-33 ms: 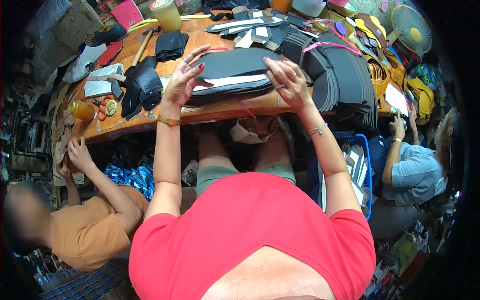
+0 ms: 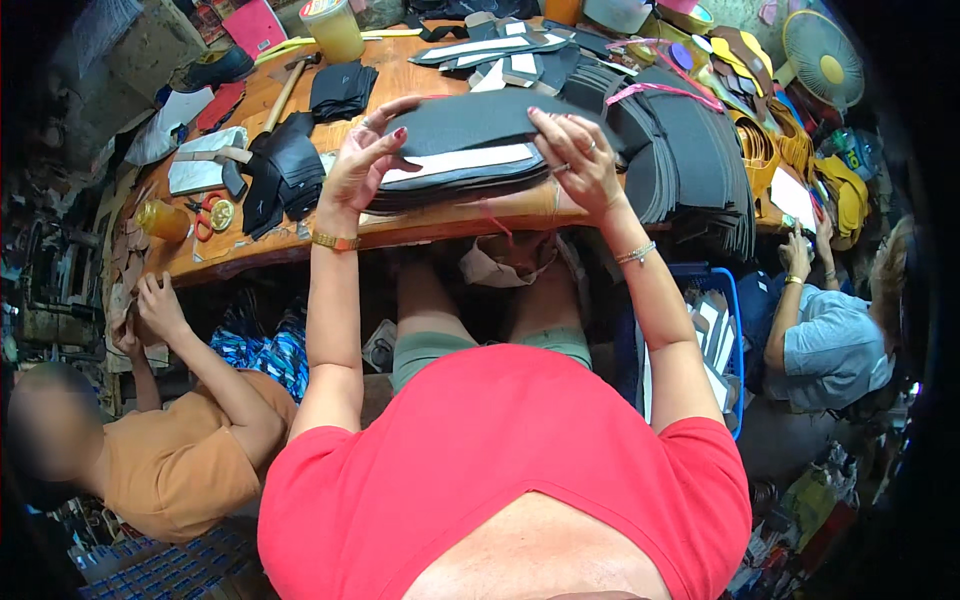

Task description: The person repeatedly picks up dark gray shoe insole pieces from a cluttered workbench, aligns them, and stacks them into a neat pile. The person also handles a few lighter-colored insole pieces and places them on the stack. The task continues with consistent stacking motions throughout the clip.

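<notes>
A stack of flat dark grey cut sheets (image 2: 470, 125), with a white sheet showing in its front edge, lies at the near edge of the wooden table (image 2: 300, 250). My left hand (image 2: 362, 165) grips the stack's left end, thumb on top and fingers curled around the edge. My right hand (image 2: 580, 160) holds its right end with the fingers spread over the top sheet. Both hands wear rings and a wrist bracelet.
Fanned black sheets (image 2: 690, 150) lie to the right of the stack, folded black pieces (image 2: 285, 170) to its left. A hammer (image 2: 285, 90), red scissors (image 2: 210, 215), a yellow jar (image 2: 335, 30) and a fan (image 2: 822, 60) are there too. One person in orange (image 2: 180, 450) sits left, another in blue (image 2: 830, 340) right.
</notes>
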Motion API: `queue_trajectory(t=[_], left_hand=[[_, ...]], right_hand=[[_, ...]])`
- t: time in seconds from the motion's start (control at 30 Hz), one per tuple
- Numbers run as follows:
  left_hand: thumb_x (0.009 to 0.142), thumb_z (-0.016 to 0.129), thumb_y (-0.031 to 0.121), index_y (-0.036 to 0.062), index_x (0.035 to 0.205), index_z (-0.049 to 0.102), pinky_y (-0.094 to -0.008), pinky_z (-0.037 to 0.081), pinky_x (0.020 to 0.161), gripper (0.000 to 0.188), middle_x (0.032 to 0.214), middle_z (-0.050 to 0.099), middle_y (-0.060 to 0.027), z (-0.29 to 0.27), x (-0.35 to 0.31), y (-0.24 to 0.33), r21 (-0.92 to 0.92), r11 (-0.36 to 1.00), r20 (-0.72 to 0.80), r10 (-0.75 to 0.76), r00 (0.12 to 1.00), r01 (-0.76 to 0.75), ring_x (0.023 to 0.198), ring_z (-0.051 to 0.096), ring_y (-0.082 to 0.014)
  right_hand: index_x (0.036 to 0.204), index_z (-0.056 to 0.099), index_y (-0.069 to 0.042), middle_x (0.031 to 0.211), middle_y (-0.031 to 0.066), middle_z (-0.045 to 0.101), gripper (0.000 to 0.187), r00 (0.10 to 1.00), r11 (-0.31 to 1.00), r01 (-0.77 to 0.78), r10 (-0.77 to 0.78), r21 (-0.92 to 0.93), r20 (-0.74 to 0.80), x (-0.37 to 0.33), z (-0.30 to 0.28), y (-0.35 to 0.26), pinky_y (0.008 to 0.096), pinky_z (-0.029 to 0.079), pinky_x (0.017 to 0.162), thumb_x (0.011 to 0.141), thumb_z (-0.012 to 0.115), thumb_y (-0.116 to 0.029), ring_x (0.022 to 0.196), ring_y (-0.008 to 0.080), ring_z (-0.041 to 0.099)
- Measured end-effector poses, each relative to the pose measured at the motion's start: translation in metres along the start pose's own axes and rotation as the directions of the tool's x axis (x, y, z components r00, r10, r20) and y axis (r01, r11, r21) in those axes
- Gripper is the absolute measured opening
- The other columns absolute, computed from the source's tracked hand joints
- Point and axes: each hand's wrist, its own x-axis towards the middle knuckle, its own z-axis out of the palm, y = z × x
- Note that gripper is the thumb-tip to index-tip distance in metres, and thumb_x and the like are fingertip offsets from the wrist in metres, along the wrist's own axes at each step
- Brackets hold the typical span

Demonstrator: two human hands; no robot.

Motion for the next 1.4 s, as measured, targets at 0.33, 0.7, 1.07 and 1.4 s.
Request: queue_trajectory(t=[0.33, 0.7, 1.07, 1.4], left_hand=[[0.084, 0.075, 0.002, 0.0007, 0.135, 0.054, -0.0226, 0.06, 0.057, 0.055, 0.125, 0.061, -0.0117, -0.04, -0.025, 0.002, 0.299, 0.939, -0.272, -0.089, 0.958, 0.173, 0.088, 0.069, -0.0116], [0.092, 0.07, 0.021, -0.0009, 0.121, 0.067, -0.0177, 0.044, 0.042, 0.036, 0.089, 0.071, -0.0043, -0.064, -0.027, -0.022, 0.436, 0.852, -0.458, -0.067, 0.886, 0.29, 0.054, 0.054, -0.0014], [0.081, 0.077, 0.001, -0.0042, 0.127, 0.06, -0.0165, 0.048, 0.05, 0.049, 0.096, 0.068, -0.0054, -0.064, -0.032, -0.027, 0.493, 0.84, -0.438, 0.013, 0.899, 0.228, 0.069, 0.061, -0.0041], [0.077, 0.079, 0.035, 0.0082, 0.115, 0.07, -0.041, 0.049, 0.088, 0.047, 0.104, 0.068, -0.0116, -0.031, 0.019, -0.003, 0.977, -0.136, -0.075, 0.51, 0.857, 0.166, 0.098, 0.061, -0.0314]], right_hand=[[0.11, 0.067, -0.004, 0.137, 0.0105, 0.056, 0.032, 0.97, 0.985, 0.122, -0.145, 0.124, 0.197, -0.02, 0.059, -0.041, 0.0393, 0.045, 0.102, 0.083, 0.058, -0.018, 0.117, 0.0229, 0.057], [0.109, 0.068, -0.004, 0.129, 0.0052, 0.062, 0.028, 0.931, 0.859, -0.347, 0.268, 0.377, 0.246, -0.005, 0.041, -0.066, 0.0388, 0.037, 0.095, 0.088, 0.061, -0.022, 0.106, 0.0229, 0.057], [0.121, 0.066, -0.002, 0.128, 0.0085, 0.064, 0.036, 0.719, 0.663, -0.605, 0.693, 0.441, -0.055, 0.015, 0.016, -0.021, 0.0362, 0.042, 0.101, 0.086, 0.063, 0.003, 0.115, 0.0279, 0.057], [0.113, 0.068, 0.002, 0.104, 0.01, 0.07, 0.026, 0.082, 0.341, -0.546, 0.931, 0.765, -0.356, -0.017, -0.066, 0.011, 0.0237, 0.051, 0.08, 0.088, 0.066, 0.007, 0.089, 0.011, 0.062]])
